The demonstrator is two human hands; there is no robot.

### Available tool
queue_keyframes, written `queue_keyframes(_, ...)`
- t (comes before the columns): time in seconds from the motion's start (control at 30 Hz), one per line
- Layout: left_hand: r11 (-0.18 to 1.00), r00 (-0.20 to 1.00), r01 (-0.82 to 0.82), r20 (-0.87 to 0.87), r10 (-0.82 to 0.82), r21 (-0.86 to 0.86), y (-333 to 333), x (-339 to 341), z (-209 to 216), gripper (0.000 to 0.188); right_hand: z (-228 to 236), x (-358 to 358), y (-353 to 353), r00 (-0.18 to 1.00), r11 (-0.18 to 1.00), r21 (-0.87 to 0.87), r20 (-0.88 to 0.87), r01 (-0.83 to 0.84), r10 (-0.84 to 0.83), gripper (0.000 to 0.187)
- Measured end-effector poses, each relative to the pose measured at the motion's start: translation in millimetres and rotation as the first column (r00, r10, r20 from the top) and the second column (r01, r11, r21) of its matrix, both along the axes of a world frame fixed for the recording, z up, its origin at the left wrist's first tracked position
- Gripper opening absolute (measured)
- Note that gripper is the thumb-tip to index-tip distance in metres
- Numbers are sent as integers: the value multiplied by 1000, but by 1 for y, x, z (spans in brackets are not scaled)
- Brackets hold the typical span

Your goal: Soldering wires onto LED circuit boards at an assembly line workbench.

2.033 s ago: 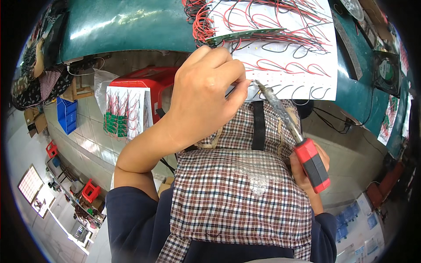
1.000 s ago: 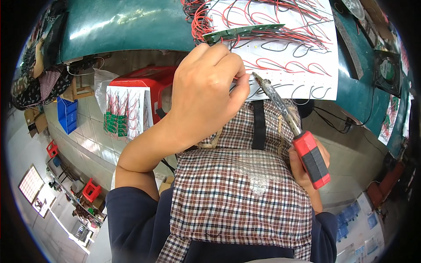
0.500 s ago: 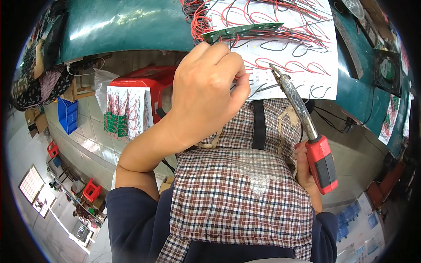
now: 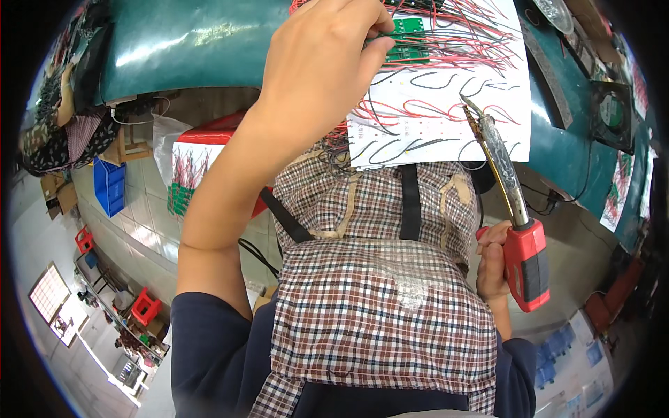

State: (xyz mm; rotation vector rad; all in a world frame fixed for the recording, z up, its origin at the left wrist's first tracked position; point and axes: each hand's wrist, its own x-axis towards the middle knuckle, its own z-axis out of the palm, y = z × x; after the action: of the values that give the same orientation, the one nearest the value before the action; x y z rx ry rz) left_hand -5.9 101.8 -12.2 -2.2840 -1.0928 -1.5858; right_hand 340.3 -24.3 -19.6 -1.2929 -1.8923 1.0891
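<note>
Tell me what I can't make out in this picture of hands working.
In the head view:
What the left hand pinches, if anything: hidden by the hand itself.
Part of the right hand: behind the red-and-black tool handle.
Topmost wires: cut off by the top edge.
Marks on the white sheet: too small.

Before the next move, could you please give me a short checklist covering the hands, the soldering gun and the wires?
1. Soldering gun gripped by its handle in the right hand: ok.
2. Gun tip pointing away from the left hand: ok, there is a visible gap.
3. Left hand's hold on the green circuit board: cannot tell; the fingertips are at its edge, partly hidden.
4. Gun tip clear of the red and black wires: cannot tell; they overlap in this view.
5. Wires lying separate on the white sheet: not ok, many cross.
</note>
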Motion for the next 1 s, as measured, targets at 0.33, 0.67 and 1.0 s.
queue_keyframes(0.33, 570, 922, -270, -379, -80, -776, 15, -5, 41, 12, 4, -2, 3, 1000, 998, -57, -2, 27, -27, 22)
queue_keyframes(0.67, 898, 861, -253, -507, 39, -360, 8, -8, 17, 12, 2, -4, 0, 997, 996, -66, -40, 62, -65, 21)
queue_keyframes(1.0, 859, 887, -280, -457, 60, -429, 10, 3, 20, 11, 1, -1, 2, 994, 994, -97, -99, 40, -50, 21)
